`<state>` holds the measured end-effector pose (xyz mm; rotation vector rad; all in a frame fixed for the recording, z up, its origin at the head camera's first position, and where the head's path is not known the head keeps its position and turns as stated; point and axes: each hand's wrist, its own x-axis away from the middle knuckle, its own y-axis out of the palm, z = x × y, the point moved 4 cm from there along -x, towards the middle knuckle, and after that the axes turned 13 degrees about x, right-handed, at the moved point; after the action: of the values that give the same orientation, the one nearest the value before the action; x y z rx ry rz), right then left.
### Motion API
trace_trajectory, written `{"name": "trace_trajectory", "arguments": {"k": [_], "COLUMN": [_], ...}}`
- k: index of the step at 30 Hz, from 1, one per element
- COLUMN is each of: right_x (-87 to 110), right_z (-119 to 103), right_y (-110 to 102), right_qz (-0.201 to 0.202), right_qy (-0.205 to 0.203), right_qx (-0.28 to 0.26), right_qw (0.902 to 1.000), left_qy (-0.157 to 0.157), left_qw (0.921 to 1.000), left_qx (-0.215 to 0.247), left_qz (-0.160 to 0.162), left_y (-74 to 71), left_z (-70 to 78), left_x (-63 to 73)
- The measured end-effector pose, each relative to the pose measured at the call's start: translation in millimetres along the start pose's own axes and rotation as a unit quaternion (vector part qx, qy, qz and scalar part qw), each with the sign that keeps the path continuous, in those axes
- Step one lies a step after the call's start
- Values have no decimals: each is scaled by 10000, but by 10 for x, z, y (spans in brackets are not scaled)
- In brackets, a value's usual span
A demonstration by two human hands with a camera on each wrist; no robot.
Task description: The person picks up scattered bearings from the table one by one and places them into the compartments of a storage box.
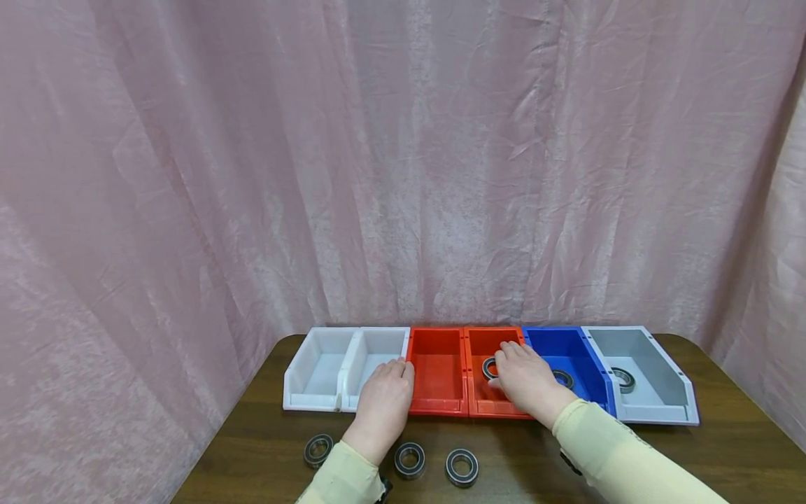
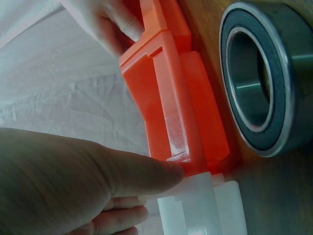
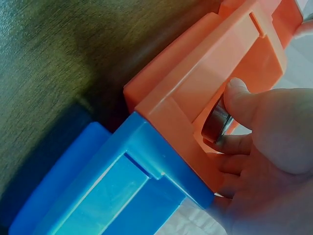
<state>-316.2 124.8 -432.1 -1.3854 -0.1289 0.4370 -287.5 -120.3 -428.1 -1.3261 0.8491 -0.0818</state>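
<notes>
My right hand (image 1: pixel 527 378) reaches into the right-hand red bin (image 1: pixel 478 341). Its thumb and a finger pinch a ball bearing (image 3: pixel 215 123), a dark metal ring that is partly covered by the hand. My left hand (image 1: pixel 384 399) lies over the border between the second white bin (image 1: pixel 376 339) and the left-hand red bin (image 1: pixel 437 399), fingers extended and holding nothing. In the left wrist view, its thumb touches the front corner where these bins meet. Close to the left wrist, a bearing (image 2: pixel 257 78) lies on the table.
Two more bearings lie at the table's front: one bearing (image 1: pixel 318 450) left of my left forearm, another bearing (image 1: pixel 462 467) to the right. The blue bin (image 1: pixel 554 338) and grey bin (image 1: pixel 667 371) each hold a bearing. Another white bin (image 1: pixel 315 371) ends the row. A pink curtain (image 1: pixel 403 175) hangs behind.
</notes>
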Motion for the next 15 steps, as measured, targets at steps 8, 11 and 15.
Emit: {"name": "trace_trajectory", "arguments": {"k": [8,11,15], "right_x": [-22,-24,-33], "right_z": [-7,-13,-18], "right_y": [26,34,58], "right_qz": [97,110,124], "right_qy": [-58,-69,-96], "right_qx": [98,102,105], "right_qw": [9999,9999,9998], "left_qy": [4,-4,-17], "left_qw": [10000,10000,10000], "left_qx": [-3,-25,-14], "left_qz": [34,20,6], "left_y": [3,6,9], "left_z": [-2,-4,-4], "left_x": [2,-2,-7]}}
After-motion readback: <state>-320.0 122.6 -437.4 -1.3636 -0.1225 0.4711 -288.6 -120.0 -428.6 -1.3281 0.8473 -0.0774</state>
